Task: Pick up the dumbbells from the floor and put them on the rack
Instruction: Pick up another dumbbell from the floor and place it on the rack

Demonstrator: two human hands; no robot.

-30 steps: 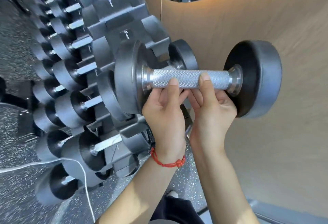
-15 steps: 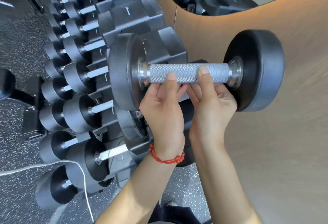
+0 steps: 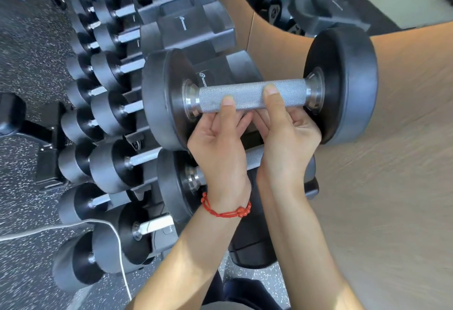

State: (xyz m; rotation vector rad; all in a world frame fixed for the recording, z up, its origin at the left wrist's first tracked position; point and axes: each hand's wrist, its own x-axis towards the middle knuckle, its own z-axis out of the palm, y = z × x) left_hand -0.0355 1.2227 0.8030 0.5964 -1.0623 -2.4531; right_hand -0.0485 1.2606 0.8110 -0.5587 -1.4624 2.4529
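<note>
Dumbbell (image 3: 257,96) held over the rack (image 3: 196,27)
Both grips, left hand (image 3: 218,143) and right hand (image 3: 284,138), clasp the handle from below; a slip could drop it onto the racked dumbbell (image 3: 176,182) beneath.

- The dumbbell (image 3: 257,96) has a knurled, rough-looking grey metal handle, shiny polished metal collars and matt black rubbery heads.
- The rack (image 3: 196,25) looks like matt dark plastic or rubber.
- The floor (image 3: 27,64) is black, speckled and grainy.
- The wall (image 3: 397,162) has a smooth, matt wood-grain finish.
- The bracelet (image 3: 226,210) is red knotted cord.
</note>
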